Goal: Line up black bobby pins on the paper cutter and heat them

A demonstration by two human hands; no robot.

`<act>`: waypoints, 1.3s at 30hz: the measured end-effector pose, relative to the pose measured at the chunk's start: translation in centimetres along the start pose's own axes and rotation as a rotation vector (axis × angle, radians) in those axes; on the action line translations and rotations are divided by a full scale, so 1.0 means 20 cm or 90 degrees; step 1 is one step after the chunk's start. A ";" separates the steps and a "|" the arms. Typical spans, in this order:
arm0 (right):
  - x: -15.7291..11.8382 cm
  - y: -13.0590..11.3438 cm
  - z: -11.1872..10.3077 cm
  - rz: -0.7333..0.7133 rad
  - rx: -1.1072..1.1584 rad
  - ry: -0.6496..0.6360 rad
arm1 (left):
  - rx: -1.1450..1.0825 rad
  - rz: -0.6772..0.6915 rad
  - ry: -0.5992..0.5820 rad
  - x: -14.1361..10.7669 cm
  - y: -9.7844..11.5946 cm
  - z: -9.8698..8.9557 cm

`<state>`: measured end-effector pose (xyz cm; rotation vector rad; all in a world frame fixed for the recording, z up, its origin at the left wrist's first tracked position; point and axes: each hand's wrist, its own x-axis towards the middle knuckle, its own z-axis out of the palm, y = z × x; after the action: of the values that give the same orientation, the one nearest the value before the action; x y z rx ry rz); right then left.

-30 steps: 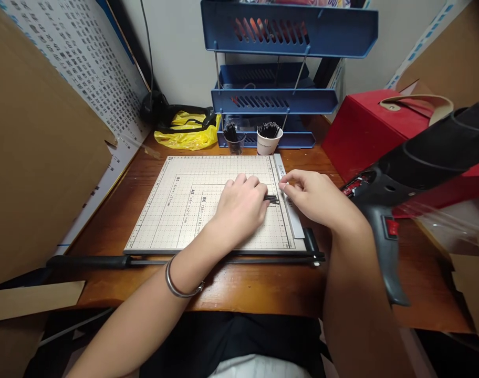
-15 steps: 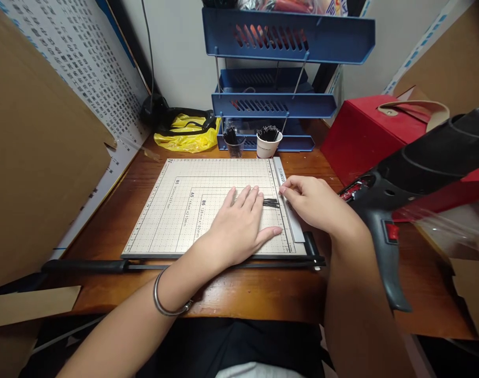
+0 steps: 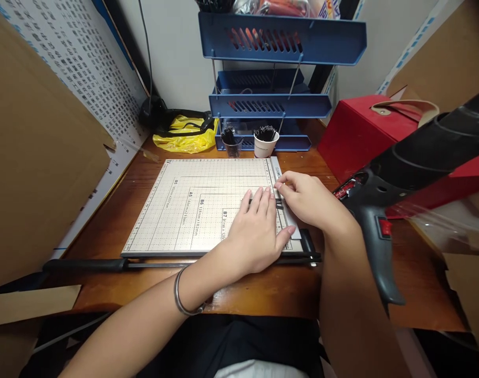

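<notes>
Left fingers (image 3: 264, 205) across partly hidden black sticks (image 3: 279, 204)

Just the one cam here, worn on the head. It looks forward and down from above the near edge of the bench (image 3: 271, 296), close enough that the lap shows at the bottom. The left hand (image 3: 255, 236) and right hand (image 3: 312, 202) land around mid-frame, and blue trays (image 3: 334, 42) by the bench's far edge run out the top.

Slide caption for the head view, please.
Left hand spread over thin black rods on a gridded paper cutter, right hand at its pale edge strip.
</notes>
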<state>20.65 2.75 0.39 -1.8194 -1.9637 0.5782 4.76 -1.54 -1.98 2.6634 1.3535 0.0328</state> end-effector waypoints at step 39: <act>-0.03 -0.04 -0.04 0.001 -0.031 -0.097 | 0.054 0.039 -0.014 -0.08 -0.12 -0.05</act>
<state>20.46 2.06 1.55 -1.8559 -2.0910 0.6936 1.86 -1.24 -1.28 2.7655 1.2942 -0.0469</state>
